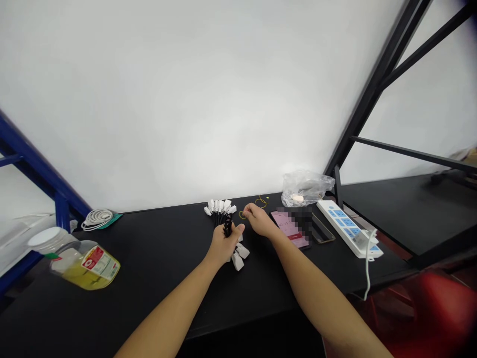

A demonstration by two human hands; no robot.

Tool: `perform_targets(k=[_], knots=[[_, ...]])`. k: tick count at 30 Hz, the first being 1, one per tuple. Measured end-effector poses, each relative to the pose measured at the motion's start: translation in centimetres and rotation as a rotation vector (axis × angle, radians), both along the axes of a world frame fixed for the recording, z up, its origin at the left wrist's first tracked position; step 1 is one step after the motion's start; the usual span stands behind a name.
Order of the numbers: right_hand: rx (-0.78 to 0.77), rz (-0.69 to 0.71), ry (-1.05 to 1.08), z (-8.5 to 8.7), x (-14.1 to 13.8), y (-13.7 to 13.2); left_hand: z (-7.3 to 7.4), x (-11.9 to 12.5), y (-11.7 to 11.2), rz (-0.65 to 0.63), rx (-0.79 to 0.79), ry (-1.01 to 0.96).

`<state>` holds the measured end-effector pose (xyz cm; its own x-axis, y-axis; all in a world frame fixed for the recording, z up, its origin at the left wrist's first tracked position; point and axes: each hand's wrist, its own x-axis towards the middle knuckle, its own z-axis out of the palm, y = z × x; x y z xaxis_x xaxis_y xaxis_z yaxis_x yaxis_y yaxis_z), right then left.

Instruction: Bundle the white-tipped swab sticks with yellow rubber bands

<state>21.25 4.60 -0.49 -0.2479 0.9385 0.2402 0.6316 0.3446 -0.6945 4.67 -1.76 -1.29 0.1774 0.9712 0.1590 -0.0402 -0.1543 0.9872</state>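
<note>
My left hand point(222, 243) is closed around a bundle of short black cables with white connectors point(220, 206). The connectors fan out above the fist, and more white ends point(240, 254) stick out below it. Just to the right, my right hand point(257, 219) has its thumb and fingers pinched together at a thin yellow rubber band point(241, 215). Part of that band is hidden by the fingertips. Behind the right hand, another loose yellow band point(262, 201) lies on the black table.
At the left are a clear jar point(85, 263) with a white lid and yellow contents, and a coiled white cable point(97, 219). To the right lie a lit phone point(288, 229), a dark flat object point(322, 228), a plastic bag point(305, 186) and a white power strip point(348, 227).
</note>
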Motion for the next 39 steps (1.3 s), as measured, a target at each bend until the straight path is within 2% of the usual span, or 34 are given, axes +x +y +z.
perform_targets(k=[2,4,6,8,12,15,18,23,28,32,35,39], knots=[[-0.071,0.121,0.433,1.1,-0.5,-0.8,0.4,-0.1,-0.2,0.034,0.049,0.029],[-0.193,0.215,0.7,2.2,-1.1,-1.7,0.7,-0.1,-0.4,0.044,0.079,0.034],[-0.296,0.291,0.835,3.1,-1.5,-2.5,0.8,-0.1,-0.4,0.039,0.083,0.043],[-0.345,0.307,0.92,3.5,-1.6,-2.9,0.7,-0.1,-0.3,0.028,0.071,0.047],[-0.306,0.305,1.101,3.6,-1.3,-2.6,0.3,0.0,-0.3,-0.002,0.051,0.051],[-0.294,0.336,1.21,3.4,-1.0,-2.3,0.1,0.0,-0.3,0.022,0.053,0.041],[-0.345,0.363,1.248,3.3,-0.9,-2.5,-0.1,0.0,-0.3,0.046,0.068,0.018],[-0.345,0.347,1.235,3.0,-0.9,-2.3,-0.1,0.0,-0.3,-0.012,0.07,0.046],[-0.254,0.296,1.211,2.7,-0.8,-1.7,-0.2,-0.1,-0.2,-0.02,0.102,0.065],[-0.183,0.387,1.089,2.8,-1.1,-2.3,-0.4,0.0,-0.1,-0.04,0.11,0.062],[-0.07,0.482,0.948,3.0,-1.7,-3.4,-0.2,0.0,0.0,-0.051,0.141,0.064],[0.055,0.493,0.791,3.3,-2.4,-4.7,0.5,0.2,-0.1,-0.037,0.212,0.035]])
